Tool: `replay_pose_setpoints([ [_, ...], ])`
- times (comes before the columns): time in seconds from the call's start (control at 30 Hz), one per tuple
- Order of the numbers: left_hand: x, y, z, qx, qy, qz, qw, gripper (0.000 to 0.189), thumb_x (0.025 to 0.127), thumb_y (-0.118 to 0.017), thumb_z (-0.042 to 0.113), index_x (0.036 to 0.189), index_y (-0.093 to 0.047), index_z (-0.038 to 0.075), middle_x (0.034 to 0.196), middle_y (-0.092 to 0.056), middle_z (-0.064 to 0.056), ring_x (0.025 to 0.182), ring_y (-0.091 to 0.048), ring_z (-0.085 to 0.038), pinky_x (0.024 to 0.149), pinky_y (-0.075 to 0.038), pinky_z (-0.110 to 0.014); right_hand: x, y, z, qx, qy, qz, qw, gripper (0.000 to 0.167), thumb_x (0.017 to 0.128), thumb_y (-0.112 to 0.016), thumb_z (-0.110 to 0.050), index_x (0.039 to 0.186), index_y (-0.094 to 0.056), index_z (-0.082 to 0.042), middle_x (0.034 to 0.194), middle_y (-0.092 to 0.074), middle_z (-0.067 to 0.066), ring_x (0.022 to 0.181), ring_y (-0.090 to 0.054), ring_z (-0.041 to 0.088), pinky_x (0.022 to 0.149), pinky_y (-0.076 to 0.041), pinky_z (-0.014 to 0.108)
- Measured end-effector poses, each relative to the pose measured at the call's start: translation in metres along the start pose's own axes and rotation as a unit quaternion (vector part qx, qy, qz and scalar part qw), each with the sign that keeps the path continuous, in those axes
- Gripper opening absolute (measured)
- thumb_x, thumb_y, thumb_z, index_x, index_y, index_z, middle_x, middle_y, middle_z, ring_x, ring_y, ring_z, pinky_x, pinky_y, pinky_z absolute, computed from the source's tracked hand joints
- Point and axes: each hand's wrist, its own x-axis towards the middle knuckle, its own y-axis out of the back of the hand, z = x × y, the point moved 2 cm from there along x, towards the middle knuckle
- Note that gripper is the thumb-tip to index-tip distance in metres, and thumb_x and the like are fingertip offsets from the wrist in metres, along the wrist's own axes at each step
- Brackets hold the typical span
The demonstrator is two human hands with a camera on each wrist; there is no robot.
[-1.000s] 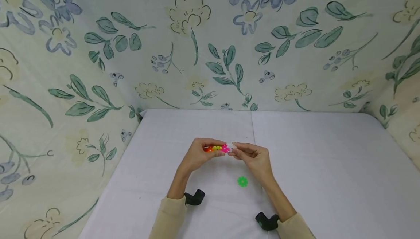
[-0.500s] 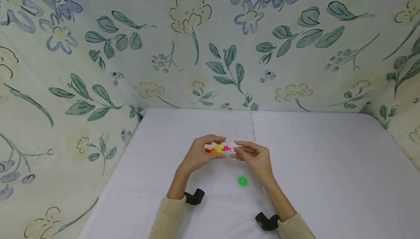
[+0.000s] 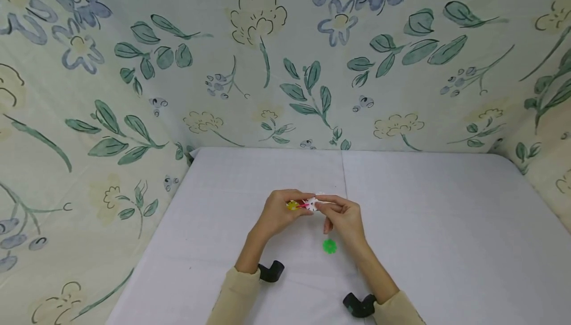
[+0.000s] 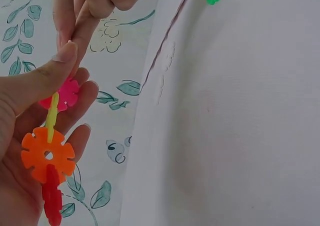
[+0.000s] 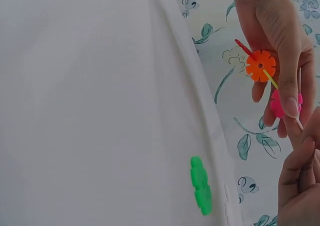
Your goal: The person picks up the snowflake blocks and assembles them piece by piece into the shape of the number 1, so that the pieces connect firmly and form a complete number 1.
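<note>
A chain of notched, flower-shaped linking discs runs between the two hands. It goes from red (image 4: 52, 198) through orange (image 4: 35, 151) and yellow (image 4: 52, 117) to pink (image 4: 69, 94), each set crosswise into its neighbour. At the right end is a white disc (image 3: 312, 204), edge-on in the right wrist view. My left hand (image 3: 277, 211) pinches the chain at the pink disc between thumb and fingers, the rest lying along the palm. With thumb and fingertips, my right hand (image 3: 349, 220) pinches the white disc, partly covering it. Both hands are close together above the table.
One loose green disc (image 3: 329, 246) lies on the white tablecloth (image 3: 424, 236) below the right hand. A floral curtain (image 3: 267, 67) stands behind the table and along its sides. Black wrist devices (image 3: 272, 271) sit near both sleeves.
The left fingers spread off the chain, then came back onto it. The chain has turned, so the white disc now faces the head camera. The left hand moved slightly right, nearer the right hand.
</note>
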Motion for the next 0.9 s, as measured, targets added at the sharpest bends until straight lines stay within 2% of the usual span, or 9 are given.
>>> replay_pose_setpoints([
  [0.1, 0.0, 0.0, -0.002, -0.003, 0.015, 0.001, 0.9999, 0.037, 0.081, -0.088, 0.015, 0.117, -0.08, 0.013, 0.108, -0.081, -0.002, 0.096, -0.072, -0.013, 0.086, -0.058, -0.025, 0.003, 0.004, 0.002, -0.001, -0.016, -0.008, 0.9998, 0.024, 0.1, -0.069, -0.012, 0.12, -0.073, 0.0, 0.069, -0.075, -0.001, 0.043, -0.058, 0.01, 0.051, -0.051, 0.023],
  [0.2, 0.0, 0.002, -0.005, -0.005, 0.035, 0.002, 0.9994, 0.036, 0.081, -0.088, 0.014, 0.116, -0.08, 0.014, 0.111, -0.08, -0.003, 0.101, -0.073, -0.015, 0.086, -0.059, -0.024, 0.007, 0.012, 0.004, -0.003, -0.036, -0.013, 0.9993, 0.029, 0.101, -0.068, -0.016, 0.126, -0.07, 0.0, 0.086, -0.081, 0.0, 0.05, -0.06, 0.011, 0.057, -0.054, 0.024],
  [0.3, -0.002, 0.004, -0.009, -0.01, 0.058, 0.003, 0.9983, 0.036, 0.081, -0.088, 0.014, 0.116, -0.081, 0.015, 0.114, -0.08, -0.002, 0.102, -0.072, -0.016, 0.085, -0.059, -0.023, 0.01, 0.023, 0.005, -0.018, -0.056, 0.001, 0.9983, 0.037, 0.1, -0.071, -0.021, 0.13, -0.067, -0.001, 0.101, -0.082, 0.001, 0.057, -0.062, 0.01, 0.062, -0.055, 0.024],
  [0.5, -0.003, 0.009, -0.015, -0.035, 0.085, 0.002, 0.9958, 0.036, 0.08, -0.089, 0.016, 0.116, -0.081, 0.013, 0.116, -0.079, -0.001, 0.102, -0.071, -0.016, 0.083, -0.058, -0.021, 0.015, 0.044, 0.009, -0.072, -0.091, 0.044, 0.9923, 0.041, 0.093, -0.079, -0.019, 0.13, -0.069, -0.003, 0.097, -0.076, 0.001, 0.067, -0.064, 0.011, 0.06, -0.052, 0.022],
  [0.67, -0.003, 0.009, -0.019, -0.042, 0.098, 0.001, 0.9943, 0.035, 0.08, -0.089, 0.016, 0.115, -0.081, 0.014, 0.116, -0.079, -0.001, 0.102, -0.069, -0.015, 0.082, -0.057, -0.021, 0.019, 0.049, 0.016, -0.113, -0.107, 0.031, 0.9874, 0.042, 0.091, -0.079, -0.012, 0.131, -0.069, -0.004, 0.099, -0.071, 0.004, 0.066, -0.062, 0.012, 0.054, -0.05, 0.021],
  [0.9, -0.003, 0.009, -0.022, -0.038, 0.092, -0.001, 0.995, 0.034, 0.08, -0.089, 0.017, 0.113, -0.082, 0.017, 0.115, -0.079, -0.002, 0.102, -0.07, -0.015, 0.086, -0.058, -0.024, 0.024, 0.046, 0.021, -0.146, -0.107, 0.026, 0.9832, 0.041, 0.089, -0.079, -0.006, 0.129, -0.071, -0.004, 0.095, -0.067, 0.006, 0.06, -0.058, 0.011, 0.048, -0.045, 0.02],
])
